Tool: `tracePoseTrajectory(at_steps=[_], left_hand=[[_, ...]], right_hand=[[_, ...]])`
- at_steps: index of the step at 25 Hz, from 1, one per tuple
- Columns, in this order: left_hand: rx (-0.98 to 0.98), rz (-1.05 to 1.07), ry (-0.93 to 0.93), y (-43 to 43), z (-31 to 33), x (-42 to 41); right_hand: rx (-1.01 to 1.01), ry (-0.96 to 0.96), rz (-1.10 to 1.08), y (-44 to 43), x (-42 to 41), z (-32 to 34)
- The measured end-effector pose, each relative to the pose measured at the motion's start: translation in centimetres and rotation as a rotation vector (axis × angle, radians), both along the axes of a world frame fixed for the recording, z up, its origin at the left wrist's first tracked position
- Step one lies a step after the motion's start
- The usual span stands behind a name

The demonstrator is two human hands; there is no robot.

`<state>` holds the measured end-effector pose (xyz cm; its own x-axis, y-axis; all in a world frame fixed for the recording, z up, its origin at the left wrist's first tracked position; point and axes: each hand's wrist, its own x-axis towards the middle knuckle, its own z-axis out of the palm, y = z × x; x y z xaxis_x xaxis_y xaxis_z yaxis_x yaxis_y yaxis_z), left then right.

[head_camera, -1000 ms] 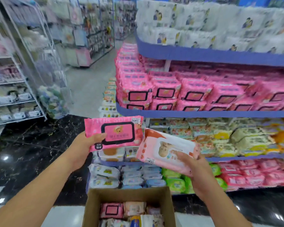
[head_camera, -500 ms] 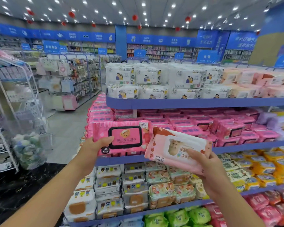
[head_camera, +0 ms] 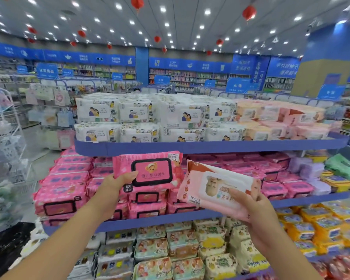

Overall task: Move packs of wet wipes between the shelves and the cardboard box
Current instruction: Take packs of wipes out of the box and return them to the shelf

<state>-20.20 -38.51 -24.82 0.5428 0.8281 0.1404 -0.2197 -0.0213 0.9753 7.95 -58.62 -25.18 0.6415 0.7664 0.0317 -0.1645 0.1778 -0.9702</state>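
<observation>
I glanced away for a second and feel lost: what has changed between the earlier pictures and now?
Both hands have lifted their packs, from low over the cardboard box up in front of the shelf of pink packs. The view rose too, so the box is out of sight. Unchanged: the left hand grips the bright pink pack, the right hand the pale pink pack; nothing was let go.

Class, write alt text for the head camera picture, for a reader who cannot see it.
A person's left hand holds a bright pink pack of wet wipes and the right hand a pale pink pack, side by side in front of blue store shelves. White packs line the top shelf; pink ones the shelf behind the hands.
</observation>
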Motion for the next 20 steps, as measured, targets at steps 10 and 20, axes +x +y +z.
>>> tracePoseTrajectory(at_steps=[10,20], left_hand=[[-0.158,0.165,0.134,6.2,-7.3,-0.5],[-0.106,0.045,0.283,5.5,-7.3,21.5]], right_hand=[[-0.105,0.074,-0.004,7.8,3.8,-6.8],[-0.108,0.08,-0.149,5.4,23.3,-9.1]])
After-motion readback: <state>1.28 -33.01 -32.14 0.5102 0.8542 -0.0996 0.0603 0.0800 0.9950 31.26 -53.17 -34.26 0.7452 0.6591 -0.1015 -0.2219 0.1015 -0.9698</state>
